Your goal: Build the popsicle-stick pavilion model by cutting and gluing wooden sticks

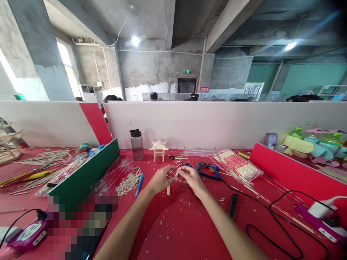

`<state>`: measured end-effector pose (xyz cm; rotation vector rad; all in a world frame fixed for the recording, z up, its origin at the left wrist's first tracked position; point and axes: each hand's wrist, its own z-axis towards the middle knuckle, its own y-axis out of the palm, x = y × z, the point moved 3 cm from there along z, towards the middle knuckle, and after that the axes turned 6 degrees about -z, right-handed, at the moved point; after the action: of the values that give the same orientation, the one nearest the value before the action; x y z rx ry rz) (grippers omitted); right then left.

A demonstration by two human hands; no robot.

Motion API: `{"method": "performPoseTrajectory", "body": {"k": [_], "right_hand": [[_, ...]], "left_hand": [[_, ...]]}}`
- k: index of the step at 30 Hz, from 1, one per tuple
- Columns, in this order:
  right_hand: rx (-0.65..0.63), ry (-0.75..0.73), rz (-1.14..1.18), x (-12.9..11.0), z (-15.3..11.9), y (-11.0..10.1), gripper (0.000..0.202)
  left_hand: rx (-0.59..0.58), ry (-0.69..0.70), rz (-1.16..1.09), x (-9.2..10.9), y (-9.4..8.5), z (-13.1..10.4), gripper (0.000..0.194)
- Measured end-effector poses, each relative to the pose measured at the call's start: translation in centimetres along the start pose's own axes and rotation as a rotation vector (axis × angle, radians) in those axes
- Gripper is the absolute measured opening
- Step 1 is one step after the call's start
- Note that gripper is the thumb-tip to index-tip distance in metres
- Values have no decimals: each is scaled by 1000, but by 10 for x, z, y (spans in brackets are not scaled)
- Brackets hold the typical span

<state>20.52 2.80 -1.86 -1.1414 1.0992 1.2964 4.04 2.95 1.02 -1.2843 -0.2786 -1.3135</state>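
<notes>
Near the middle of the red table, my left hand [162, 179] has its fingers spread and curved, its fingertips close to a small wooden stick piece [177, 173]. My right hand [192, 179] pinches that piece between thumb and fingers. Below my left hand's fingers, short sticks [168, 190] lie on the table. Behind the hands stands a small pavilion [158, 149] made of sticks with a pointed roof. A blue glue gun [210, 171] lies just right of my right hand. Left of my left hand are a blue marker [139, 185] and a pile of short sticks [128, 185].
A dark bottle [137, 144] stands behind on the left. Green [89, 175] and red [292, 169] dividers flank the red table [173, 231]. Bagged sticks [238, 166], a black cutter [233, 206] and looping cables lie right. Power strips sit at both sides.
</notes>
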Motion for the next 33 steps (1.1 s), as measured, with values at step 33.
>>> {"method": "performPoseTrajectory", "body": {"k": [33], "right_hand": [[-25, 6, 132, -7, -4, 8, 49]], "left_hand": [[-173, 169, 288, 11, -16, -7, 58]]}}
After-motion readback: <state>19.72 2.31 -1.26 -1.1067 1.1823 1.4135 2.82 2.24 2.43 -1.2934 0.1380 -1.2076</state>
